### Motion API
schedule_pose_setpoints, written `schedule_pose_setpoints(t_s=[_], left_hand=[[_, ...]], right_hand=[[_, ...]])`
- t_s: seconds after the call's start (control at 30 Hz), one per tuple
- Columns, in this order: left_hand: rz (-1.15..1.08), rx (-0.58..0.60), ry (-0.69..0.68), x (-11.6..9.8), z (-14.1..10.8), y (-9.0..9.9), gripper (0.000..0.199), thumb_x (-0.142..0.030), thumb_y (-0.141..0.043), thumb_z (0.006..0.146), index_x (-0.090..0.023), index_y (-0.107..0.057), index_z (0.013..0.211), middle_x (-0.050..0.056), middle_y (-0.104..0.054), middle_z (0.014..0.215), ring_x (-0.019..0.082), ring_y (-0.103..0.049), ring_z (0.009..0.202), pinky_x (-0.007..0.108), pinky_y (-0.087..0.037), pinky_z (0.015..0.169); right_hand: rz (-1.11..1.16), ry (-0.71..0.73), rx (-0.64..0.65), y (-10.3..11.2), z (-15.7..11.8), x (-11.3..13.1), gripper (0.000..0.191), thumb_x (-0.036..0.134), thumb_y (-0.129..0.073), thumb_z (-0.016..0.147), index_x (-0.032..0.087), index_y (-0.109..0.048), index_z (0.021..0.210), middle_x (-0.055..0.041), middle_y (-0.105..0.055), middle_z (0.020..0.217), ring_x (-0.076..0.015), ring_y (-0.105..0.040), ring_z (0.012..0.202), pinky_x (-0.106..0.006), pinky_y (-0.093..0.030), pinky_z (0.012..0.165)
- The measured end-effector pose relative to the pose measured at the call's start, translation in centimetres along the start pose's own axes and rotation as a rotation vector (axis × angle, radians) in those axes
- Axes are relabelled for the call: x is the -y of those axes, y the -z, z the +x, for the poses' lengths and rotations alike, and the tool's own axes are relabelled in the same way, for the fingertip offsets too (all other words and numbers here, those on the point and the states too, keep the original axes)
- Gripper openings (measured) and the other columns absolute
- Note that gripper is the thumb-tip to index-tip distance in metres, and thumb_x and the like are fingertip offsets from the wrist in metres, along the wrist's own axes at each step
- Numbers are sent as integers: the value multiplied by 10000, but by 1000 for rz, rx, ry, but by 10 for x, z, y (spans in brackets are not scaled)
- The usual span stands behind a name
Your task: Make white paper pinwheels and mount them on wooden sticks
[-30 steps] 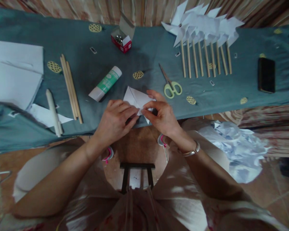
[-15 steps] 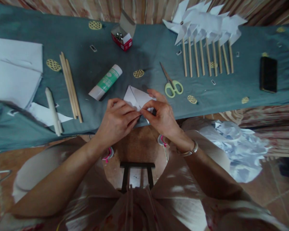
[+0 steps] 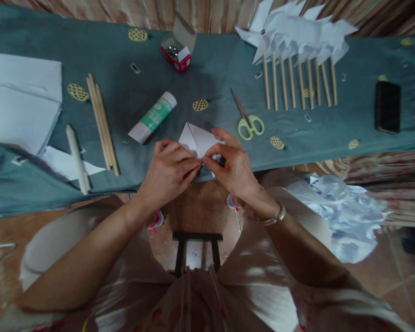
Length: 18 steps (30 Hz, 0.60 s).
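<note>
A piece of white paper (image 3: 204, 138) with dark lines meeting near its middle lies at the table's front edge, partly covered by both hands. My left hand (image 3: 169, 168) is closed on its left side, fingers pointing right. My right hand (image 3: 231, 159) pinches the paper with thumb and forefinger close to the left fingertips; whether something small is in that pinch is hidden. Beyond the left hand lies a glue stick (image 3: 154, 116) with a green label. Green-handled scissors (image 3: 248, 123) rest beyond the right hand.
An open red box (image 3: 176, 57) of shiny metal pins stands at the back. Several paper pinwheels (image 3: 299, 39) on sticks lie back right, near a black phone (image 3: 387, 107). Wooden sticks (image 3: 103, 127), a white pen-like knife (image 3: 77, 159) and white sheets (image 3: 24, 115) are left. A bag of paper scraps (image 3: 346, 216) sits low right.
Both hands stay almost in place on the paper, with only a slight shift of the fingertips. The whole view has shifted a little.
</note>
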<state>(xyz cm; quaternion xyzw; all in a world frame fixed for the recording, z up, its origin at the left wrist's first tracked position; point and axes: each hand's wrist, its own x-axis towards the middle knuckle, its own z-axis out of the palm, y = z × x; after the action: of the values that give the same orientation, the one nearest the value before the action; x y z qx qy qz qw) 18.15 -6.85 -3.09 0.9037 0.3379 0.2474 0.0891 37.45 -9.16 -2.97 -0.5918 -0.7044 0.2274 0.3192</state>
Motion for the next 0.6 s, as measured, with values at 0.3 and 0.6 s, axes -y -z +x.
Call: schedule_pose_setpoints(t_s=[0.3,0.6], left_hand=[[-20,8,30,-1,1,-1,219,-315,-515,974,-255,-715,906,5,-738,889,216,-592,854,439,-415,842],[-39,9,37,-2,2,0,212,-291,-522,970,-244,-722,918,21,-745,899,218,-610,847,456,-428,841]], right_hand=[[-41,49,29,1,-5,2,219,211,-539,911,302,-704,1020,-3,-561,1374,-257,-487,1343,-494,-413,1144],[-98,100,81,-1,-7,2,282,183,-453,911,272,-687,1041,-30,-466,1488,-286,-431,1379,-516,-371,1147]])
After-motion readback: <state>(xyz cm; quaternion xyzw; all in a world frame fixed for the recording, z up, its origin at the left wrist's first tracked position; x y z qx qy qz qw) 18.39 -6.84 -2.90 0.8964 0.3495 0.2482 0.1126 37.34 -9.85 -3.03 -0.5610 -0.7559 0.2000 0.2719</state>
